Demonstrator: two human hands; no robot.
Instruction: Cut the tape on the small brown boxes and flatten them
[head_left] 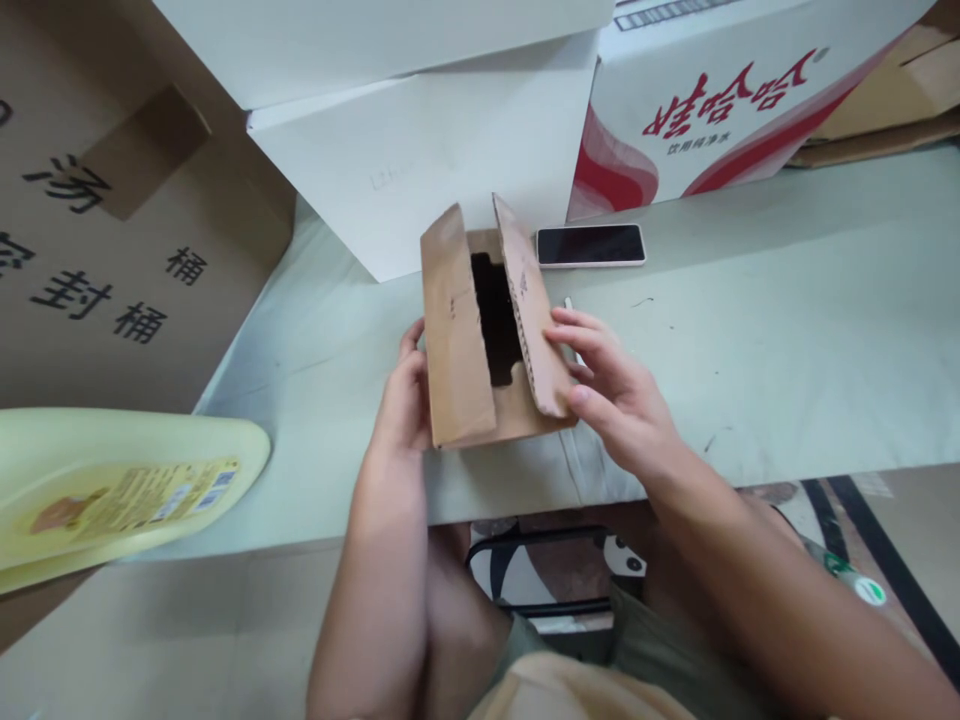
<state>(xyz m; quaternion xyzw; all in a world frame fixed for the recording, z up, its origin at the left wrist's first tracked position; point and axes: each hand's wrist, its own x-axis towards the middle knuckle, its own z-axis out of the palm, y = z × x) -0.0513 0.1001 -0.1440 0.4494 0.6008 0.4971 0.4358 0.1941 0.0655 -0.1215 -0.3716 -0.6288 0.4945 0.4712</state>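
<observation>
A small brown cardboard box (459,335) stands on the cloth-covered table in front of me. Its two long top flaps are partly raised, with a dark gap between them; what lies inside is too dark to make out. My left hand (409,400) is closed around the box's left side, its fingertips hidden behind it. On the other side, my right hand (604,385) holds the right flap (531,320), fingers and thumb against its outer face. A thin pale object (568,303) shows partly from behind the right fingers; its kind is unclear.
A phone (591,245) lies just behind the box. White cartons (450,150) and a red-and-white carton (720,120) stand at the back. To the left are a large brown carton (135,330) and a pale yellow bottle (127,490). The table's front edge (525,515) runs near my forearms.
</observation>
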